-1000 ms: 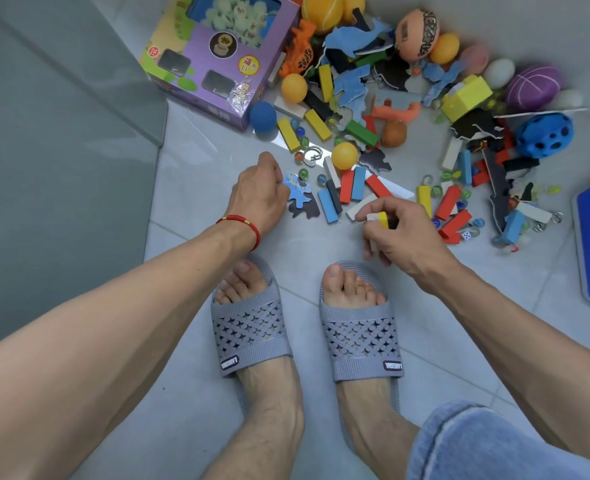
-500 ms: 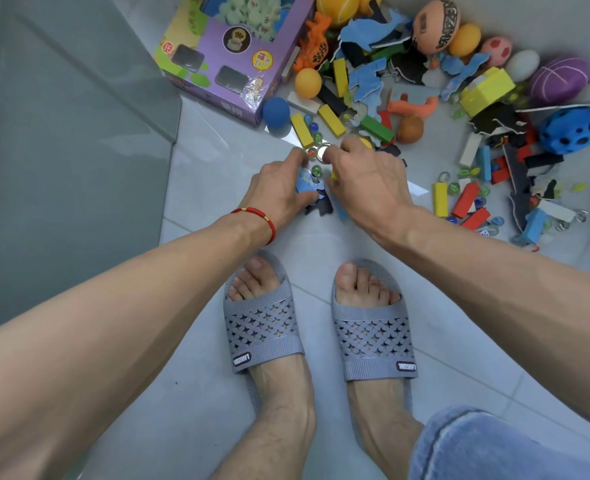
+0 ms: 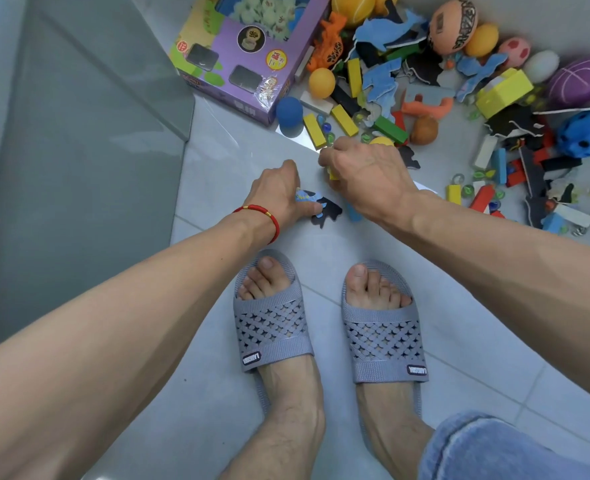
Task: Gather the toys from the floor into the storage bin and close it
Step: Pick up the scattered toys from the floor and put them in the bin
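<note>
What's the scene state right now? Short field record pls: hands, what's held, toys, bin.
left hand: on the floor, gripping a blue foam piece
right hand: curled round a yellow block, other blocks hidden under it
toy pile: balls, blocks, foam shapes, marbles spread on the floor
purple box: lying at the pile's left edge
storage bin: not identifiable in view
progress: most toys not yet gathered

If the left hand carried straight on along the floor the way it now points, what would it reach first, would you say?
The left hand points up and slightly right in the head view. Bare tile lies just ahead; the first toy on that line looks like the blue ball beside the purple box, though depth is hard to judge.
</note>
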A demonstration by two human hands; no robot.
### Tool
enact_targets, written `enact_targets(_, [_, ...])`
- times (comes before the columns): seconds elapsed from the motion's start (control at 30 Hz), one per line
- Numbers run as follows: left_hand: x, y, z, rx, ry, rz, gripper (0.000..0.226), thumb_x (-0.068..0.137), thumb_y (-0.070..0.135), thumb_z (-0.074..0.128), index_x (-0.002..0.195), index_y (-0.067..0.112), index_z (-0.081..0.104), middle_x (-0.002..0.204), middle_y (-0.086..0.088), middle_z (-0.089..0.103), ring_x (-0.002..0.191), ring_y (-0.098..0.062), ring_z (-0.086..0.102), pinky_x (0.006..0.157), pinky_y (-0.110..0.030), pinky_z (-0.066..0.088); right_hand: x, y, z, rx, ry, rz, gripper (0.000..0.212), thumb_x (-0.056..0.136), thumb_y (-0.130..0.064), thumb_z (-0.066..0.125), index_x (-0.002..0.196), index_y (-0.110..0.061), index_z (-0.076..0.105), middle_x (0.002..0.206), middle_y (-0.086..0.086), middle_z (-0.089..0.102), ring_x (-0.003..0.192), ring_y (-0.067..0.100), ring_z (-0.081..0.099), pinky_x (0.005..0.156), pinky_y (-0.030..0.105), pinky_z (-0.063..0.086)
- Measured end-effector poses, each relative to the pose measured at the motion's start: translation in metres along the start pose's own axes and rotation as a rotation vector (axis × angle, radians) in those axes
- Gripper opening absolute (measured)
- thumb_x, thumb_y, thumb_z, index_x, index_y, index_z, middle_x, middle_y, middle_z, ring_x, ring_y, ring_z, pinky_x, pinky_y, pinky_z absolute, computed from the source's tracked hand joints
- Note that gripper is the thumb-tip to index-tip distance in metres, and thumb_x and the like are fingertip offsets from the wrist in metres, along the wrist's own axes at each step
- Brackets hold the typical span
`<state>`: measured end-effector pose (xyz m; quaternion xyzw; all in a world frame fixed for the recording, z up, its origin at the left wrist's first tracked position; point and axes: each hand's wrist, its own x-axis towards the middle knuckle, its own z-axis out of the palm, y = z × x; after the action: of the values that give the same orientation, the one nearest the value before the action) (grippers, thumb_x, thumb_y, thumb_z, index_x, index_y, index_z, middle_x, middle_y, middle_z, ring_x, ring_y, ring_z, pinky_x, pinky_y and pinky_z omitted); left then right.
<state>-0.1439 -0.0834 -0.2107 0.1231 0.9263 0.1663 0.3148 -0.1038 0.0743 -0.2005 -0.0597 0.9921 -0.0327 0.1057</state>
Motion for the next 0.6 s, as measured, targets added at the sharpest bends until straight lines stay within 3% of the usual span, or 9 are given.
enact_targets(0.13, [-0.002,-0.011,-0.003,-0.006,-0.046,-0.001,0.053,0.073,0.055,0.08,0.092,0.015,0.051,0.094,-0.006,0.059,0.08,-0.027,0.057,0.059,-0.032,0.041,0.002,-0.004,0.005,-0.031,-0.049,0.005,0.026,0.093,-0.007,0.051,0.119,-0.006,0.053,0.108,0.016,0.059,0.079,0.039,0.058,0.054,0.037,0.026])
enact_targets(0.23, [-0.012,-0.017,-0.012,-0.015,-0.142,0.077,0.044,0.079,0.054,0.075,0.085,0.017,0.052,0.079,0.004,0.055,0.067,-0.014,0.051,0.053,-0.027,0.037,-0.006,-0.001,0.003,0.007,-0.003,0.017,0.028,0.09,-0.009,0.054,0.118,-0.007,0.055,0.108,0.015,0.064,0.085,0.041,0.061,0.058,0.037,0.03])
enact_targets(0.3, [-0.025,-0.02,-0.018,0.009,-0.19,0.13,0.038,0.085,0.051,0.07,0.08,0.019,0.05,0.075,0.006,0.051,0.067,-0.015,0.046,0.053,-0.026,0.032,-0.017,0.004,0.004,0.115,0.055,0.076,0.023,0.087,-0.015,0.057,0.11,-0.011,0.059,0.1,0.013,0.067,0.081,0.039,0.061,0.057,0.038,0.038])
enact_targets(0.4, [-0.056,-0.021,-0.029,-0.076,-0.15,0.116,0.034,0.095,0.039,0.062,0.072,0.021,0.044,0.07,0.002,0.048,0.066,-0.018,0.043,0.053,-0.029,0.032,-0.038,0.004,-0.006,0.754,0.139,0.476,0.01,0.081,-0.022,0.065,0.088,-0.015,0.066,0.074,0.005,0.067,0.062,0.023,0.063,0.054,0.032,0.05])
enact_targets(0.5, [-0.099,-0.013,-0.046,-0.391,0.02,-0.015,0.03,0.09,0.03,0.063,0.071,0.015,0.046,0.071,-0.012,0.06,0.057,-0.021,0.052,0.051,-0.036,0.045,-0.06,-0.001,-0.03,1.715,0.102,0.893,0.012,0.088,-0.019,0.066,0.084,-0.009,0.061,0.068,0.005,0.06,0.046,0.014,0.049,0.038,0.024,0.033])
enact_targets(0.53, [-0.116,-0.008,-0.055,-0.533,0.088,-0.064,0.027,0.086,0.027,0.065,0.071,0.013,0.048,0.07,-0.012,0.063,0.053,-0.022,0.053,0.048,-0.037,0.046,-0.067,-0.004,-0.04,1.958,0.077,0.943,0.012,0.09,-0.019,0.065,0.089,-0.01,0.058,0.069,0.004,0.058,0.046,0.012,0.046,0.037,0.021,0.029])
enact_targets(0.6, [-0.15,0.001,-0.079,-0.813,0.2,-0.125,0.022,0.085,0.018,0.066,0.076,0.006,0.05,0.063,-0.009,0.062,0.046,-0.022,0.05,0.044,-0.031,0.042,-0.074,-0.014,-0.066,2.216,0.004,0.884,0.012,0.092,-0.018,0.061,0.098,-0.012,0.053,0.071,0.003,0.058,0.05,0.011,0.046,0.036,0.017,0.028])
